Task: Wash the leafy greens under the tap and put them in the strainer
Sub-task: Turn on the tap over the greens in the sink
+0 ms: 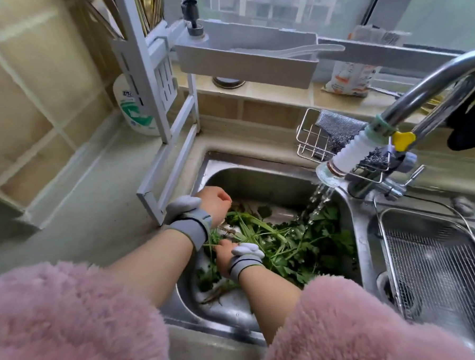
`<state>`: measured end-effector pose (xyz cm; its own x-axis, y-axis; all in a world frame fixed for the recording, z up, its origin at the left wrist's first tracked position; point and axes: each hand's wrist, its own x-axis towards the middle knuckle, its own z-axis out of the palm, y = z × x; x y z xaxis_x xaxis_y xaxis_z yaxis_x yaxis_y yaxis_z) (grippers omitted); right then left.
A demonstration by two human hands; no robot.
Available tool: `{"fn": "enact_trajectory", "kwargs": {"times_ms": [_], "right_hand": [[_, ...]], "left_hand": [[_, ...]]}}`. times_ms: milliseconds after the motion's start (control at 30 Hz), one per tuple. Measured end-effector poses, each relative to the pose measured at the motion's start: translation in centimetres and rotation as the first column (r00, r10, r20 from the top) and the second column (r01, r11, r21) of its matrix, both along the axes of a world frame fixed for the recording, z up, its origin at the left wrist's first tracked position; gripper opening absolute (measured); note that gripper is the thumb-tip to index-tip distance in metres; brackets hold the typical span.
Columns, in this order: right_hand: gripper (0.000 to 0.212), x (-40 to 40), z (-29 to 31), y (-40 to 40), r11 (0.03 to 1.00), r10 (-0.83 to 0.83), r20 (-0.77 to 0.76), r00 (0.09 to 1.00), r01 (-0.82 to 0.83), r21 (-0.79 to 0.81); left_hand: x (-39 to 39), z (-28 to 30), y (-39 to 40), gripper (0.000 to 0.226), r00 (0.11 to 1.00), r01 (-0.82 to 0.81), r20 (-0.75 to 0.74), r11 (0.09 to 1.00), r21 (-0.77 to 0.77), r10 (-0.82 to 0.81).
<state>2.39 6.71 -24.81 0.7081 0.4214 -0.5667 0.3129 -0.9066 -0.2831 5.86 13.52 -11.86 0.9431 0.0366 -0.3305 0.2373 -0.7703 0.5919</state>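
A heap of leafy greens (297, 242) lies in the left steel sink basin (258, 178). Water streams from the tap (348, 157) onto the right side of the heap. My left hand (218, 203) is curled over the stem ends at the far left of the pile and grips them. My right hand (226, 256) sits just below it, fingers curled round the same stems; its fingertips are hidden among the leaves. The metal mesh strainer (439, 268) sits in the right basin and holds nothing visible.
A wire sponge holder (319, 142) with scrubbers hangs at the sink's back rim. A white rack (161, 106) and a detergent bottle (133, 108) stand on the counter at left. A grey tray (246, 63) spans above the sink.
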Motion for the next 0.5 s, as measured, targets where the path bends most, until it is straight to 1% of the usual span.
{"fn": "enact_trajectory", "kwargs": {"times_ms": [33, 100, 133, 167, 200, 267, 300, 333, 367, 400, 500], "right_hand": [[0.041, -0.7, 1.3, -0.5, 1.0, -0.002, 0.015, 1.0, 0.002, -0.013], [0.037, -1.5, 3.2, -2.0, 0.997, -0.031, 0.094, 0.995, 0.024, 0.07], [0.038, -1.5, 3.4, -2.5, 0.988, -0.092, 0.09, 0.992, 0.079, 0.131], [0.04, -2.2, 4.5, -3.6, 0.956, -0.207, 0.084, 0.975, 0.183, 0.229], [0.042, -2.5, 5.5, -4.8, 0.921, -0.283, 0.114, 0.952, 0.237, 0.308], [0.038, -3.0, 7.9, -6.8, 0.828, -0.438, 0.126, 0.89, 0.344, 0.443], [0.034, -3.3, 9.1, -8.0, 0.767, -0.516, 0.1, 0.851, 0.408, 0.495], [0.031, -3.5, 10.2, -9.3, 0.689, -0.595, 0.086, 0.799, 0.451, 0.568], [0.03, -3.3, 10.5, -9.9, 0.605, -0.66, 0.041, 0.75, 0.498, 0.621], [0.033, -3.4, 11.0, -11.1, 0.533, -0.714, 0.003, 0.7, 0.541, 0.65], [0.036, -3.4, 12.1, -14.1, 0.374, -0.797, -0.111, 0.594, 0.63, 0.68]], "left_hand": [[-0.2, 0.3, 0.3, 0.023, 1.0, 0.003, -0.004, 1.0, 0.004, -0.003], [-0.7, 1.2, 0.6, 0.022, 1.0, -0.006, 0.009, 1.0, -0.014, 0.006], [-0.7, 1.4, 1.1, 0.022, 0.999, -0.027, 0.021, 0.999, -0.024, 0.028], [-0.9, 2.0, 1.2, 0.021, 0.999, -0.043, 0.032, 0.998, -0.048, 0.044], [-1.0, 2.6, 1.2, 0.02, 0.997, -0.062, 0.042, 0.994, -0.086, 0.065], [-1.0, 3.6, 1.1, 0.015, 0.99, -0.118, 0.062, 0.979, -0.167, 0.13], [-1.0, 4.1, 0.8, 0.012, 0.986, -0.129, 0.079, 0.973, -0.192, 0.146], [-1.0, 4.6, 0.2, 0.01, 0.983, -0.137, 0.089, 0.968, -0.211, 0.159], [-1.0, 4.7, 0.1, 0.011, 0.982, -0.143, 0.09, 0.965, -0.221, 0.166], [-1.2, 5.0, -0.7, 0.013, 0.984, -0.129, 0.09, 0.964, -0.232, 0.153], [-2.3, 5.1, -3.9, 0.013, 0.998, -0.045, 0.022, 0.977, -0.209, 0.051]]}}
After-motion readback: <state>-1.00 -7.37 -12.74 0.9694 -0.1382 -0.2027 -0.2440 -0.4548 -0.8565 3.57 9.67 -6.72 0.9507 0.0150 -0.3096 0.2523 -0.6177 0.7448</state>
